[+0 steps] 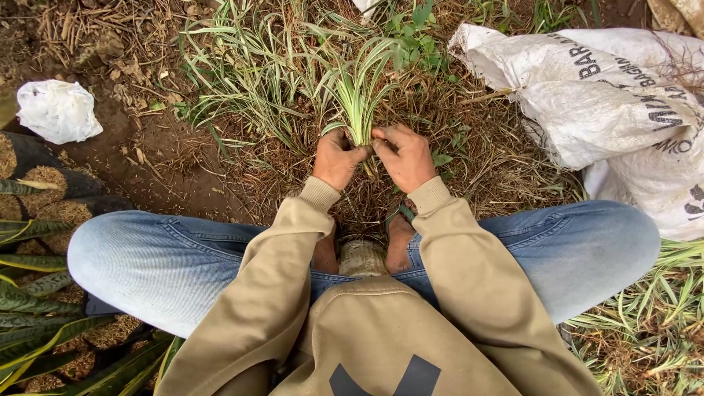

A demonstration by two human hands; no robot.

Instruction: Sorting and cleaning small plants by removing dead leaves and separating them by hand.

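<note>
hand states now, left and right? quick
Left hand: closed, fingers gripping the base of the striped grass clump.
Right hand: closed, fingers on the same clump's base.

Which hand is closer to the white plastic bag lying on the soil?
Left. The left hand grips the grass clump, on the side toward the plastic bag. The right hand grips the clump on the far side.

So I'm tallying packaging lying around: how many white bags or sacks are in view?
2. A small crumpled white plastic bag lies on the soil at upper left; a large white woven sack lies at upper right, running out of frame, so more may be hidden.
</note>
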